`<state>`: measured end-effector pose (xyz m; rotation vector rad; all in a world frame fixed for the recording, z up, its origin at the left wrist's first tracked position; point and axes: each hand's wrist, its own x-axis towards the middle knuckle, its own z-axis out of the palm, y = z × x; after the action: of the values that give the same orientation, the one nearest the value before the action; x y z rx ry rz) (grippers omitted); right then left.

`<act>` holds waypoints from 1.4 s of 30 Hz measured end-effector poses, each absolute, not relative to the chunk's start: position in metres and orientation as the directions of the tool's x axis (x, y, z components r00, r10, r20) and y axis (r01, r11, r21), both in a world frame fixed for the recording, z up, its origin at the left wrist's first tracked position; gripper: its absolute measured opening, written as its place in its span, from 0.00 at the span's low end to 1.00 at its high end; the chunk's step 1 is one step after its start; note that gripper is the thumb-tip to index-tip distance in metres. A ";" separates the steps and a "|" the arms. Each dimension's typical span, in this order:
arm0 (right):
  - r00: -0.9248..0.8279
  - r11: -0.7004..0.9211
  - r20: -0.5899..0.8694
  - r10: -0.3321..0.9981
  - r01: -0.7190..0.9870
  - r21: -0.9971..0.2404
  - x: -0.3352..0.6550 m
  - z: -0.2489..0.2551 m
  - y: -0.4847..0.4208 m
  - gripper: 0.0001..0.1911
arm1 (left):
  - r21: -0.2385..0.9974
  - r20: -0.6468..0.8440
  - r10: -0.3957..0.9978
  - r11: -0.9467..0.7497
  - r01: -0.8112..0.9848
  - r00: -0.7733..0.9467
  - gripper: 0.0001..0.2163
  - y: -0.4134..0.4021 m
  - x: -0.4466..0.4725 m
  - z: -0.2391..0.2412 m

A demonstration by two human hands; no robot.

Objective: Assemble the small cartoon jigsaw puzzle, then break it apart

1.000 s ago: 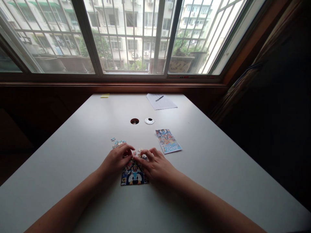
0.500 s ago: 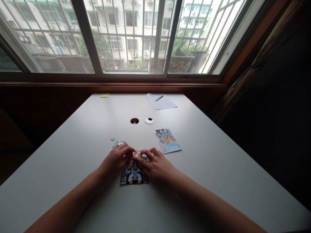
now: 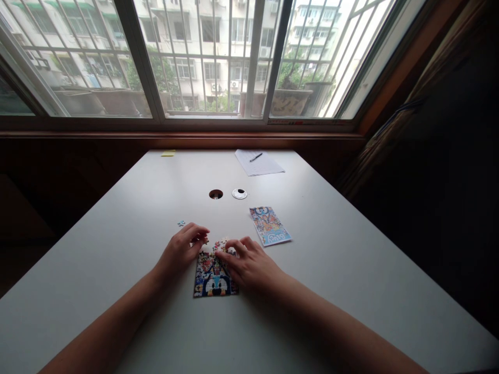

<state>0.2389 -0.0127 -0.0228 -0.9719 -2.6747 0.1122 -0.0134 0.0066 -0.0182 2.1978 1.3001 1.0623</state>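
Observation:
A partly built colourful jigsaw puzzle [image 3: 213, 275] lies on the white table [image 3: 331, 270] in front of me. My right hand [image 3: 249, 262] rests on the puzzle's upper right, fingers spread and pressing on the pieces. My left hand [image 3: 183, 249] is just left of the puzzle's top edge, over a small heap of loose pieces, its fingertips curled down onto them. What sits under those fingertips is hidden. One loose blue piece [image 3: 181, 223] lies apart, farther back on the left.
A printed picture card [image 3: 270, 226] lies to the right of the puzzle. Behind it are a cable hole [image 3: 215, 194] and its white cap [image 3: 239, 194]. Paper with a pen [image 3: 259, 162] and a yellow note [image 3: 168, 153] sit at the far edge under the window.
My left hand has moved left, off the puzzle's top edge and onto the heap of loose pieces, covering it. The right hand has stayed on the puzzle.

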 end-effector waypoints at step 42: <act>-0.642 0.679 0.223 0.734 0.702 -0.214 0.246 -0.012 -0.006 0.21 | 0.237 0.272 0.753 -0.656 0.716 0.599 0.10 0.006 -0.041 -0.007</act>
<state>0.2463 -0.0062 -0.0119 -1.1421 -2.6031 0.1549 -0.0406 0.0059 -0.0065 2.7160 1.2513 0.5367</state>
